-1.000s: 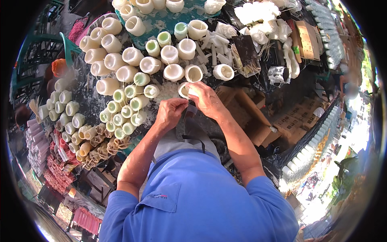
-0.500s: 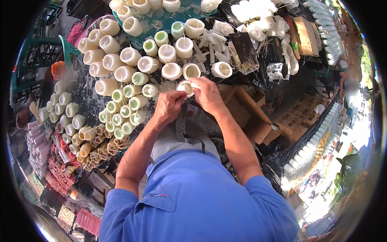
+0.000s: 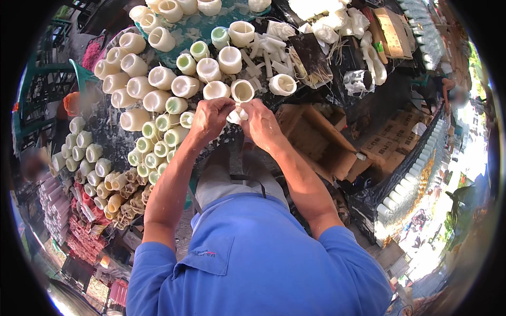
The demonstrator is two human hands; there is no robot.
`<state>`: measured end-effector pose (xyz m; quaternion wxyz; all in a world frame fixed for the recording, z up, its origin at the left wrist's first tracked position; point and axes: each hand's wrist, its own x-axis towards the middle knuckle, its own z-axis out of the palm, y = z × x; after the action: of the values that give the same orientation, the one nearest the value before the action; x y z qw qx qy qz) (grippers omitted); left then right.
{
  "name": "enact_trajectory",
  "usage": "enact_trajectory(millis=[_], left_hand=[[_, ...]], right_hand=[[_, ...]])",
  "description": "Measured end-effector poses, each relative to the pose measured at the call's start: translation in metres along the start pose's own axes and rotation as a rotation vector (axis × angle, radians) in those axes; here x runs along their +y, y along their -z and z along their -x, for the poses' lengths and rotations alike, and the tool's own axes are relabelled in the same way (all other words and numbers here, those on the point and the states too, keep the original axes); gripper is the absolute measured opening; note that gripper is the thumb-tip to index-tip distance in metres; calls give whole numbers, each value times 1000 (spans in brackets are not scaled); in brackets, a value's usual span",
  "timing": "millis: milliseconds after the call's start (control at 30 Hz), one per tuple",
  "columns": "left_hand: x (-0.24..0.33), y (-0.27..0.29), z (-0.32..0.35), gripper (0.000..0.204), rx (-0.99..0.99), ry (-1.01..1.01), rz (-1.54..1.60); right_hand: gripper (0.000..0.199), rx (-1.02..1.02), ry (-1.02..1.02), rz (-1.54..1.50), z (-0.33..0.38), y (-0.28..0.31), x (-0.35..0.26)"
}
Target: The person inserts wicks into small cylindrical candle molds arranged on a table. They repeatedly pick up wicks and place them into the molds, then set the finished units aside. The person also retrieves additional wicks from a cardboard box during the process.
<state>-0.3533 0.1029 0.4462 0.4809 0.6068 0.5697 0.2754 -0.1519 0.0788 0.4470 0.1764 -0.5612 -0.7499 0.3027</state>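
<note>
My left hand and my right hand meet in front of me at the table's near edge. Between their pinched fingertips is a small, soft-looking piece of white wax, partly covered by the fingers. Just beyond them stands a cream candle with a hollow top, its inside visible. Left of it is another cream candle with a filled, pale top. Short white wax sticks lie heaped farther back, and a single candle with a wick sits to the right.
Many cream candles and small pale-green ones crowd the table's left side. An open cardboard box stands low on the right. A dark board lies beyond it. At far right, another person is visible.
The wax piece was a loose ring and now looks folded and smaller between my fingers. My hands have drawn closer together, and the view has shifted slightly.
</note>
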Motion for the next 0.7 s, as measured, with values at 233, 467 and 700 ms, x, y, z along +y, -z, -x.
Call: enact_trajectory(millis=[233, 467, 700], left_hand=[[0, 2, -4, 20, -35, 53, 45], [5, 7, -8, 20, -56, 42, 14], [4, 9, -9, 20, -56, 22, 23]], right_hand=[[27, 64, -63, 117, 4, -17, -19], [17, 69, 16, 346, 10, -24, -16], [24, 94, 292, 182, 3, -19, 2]])
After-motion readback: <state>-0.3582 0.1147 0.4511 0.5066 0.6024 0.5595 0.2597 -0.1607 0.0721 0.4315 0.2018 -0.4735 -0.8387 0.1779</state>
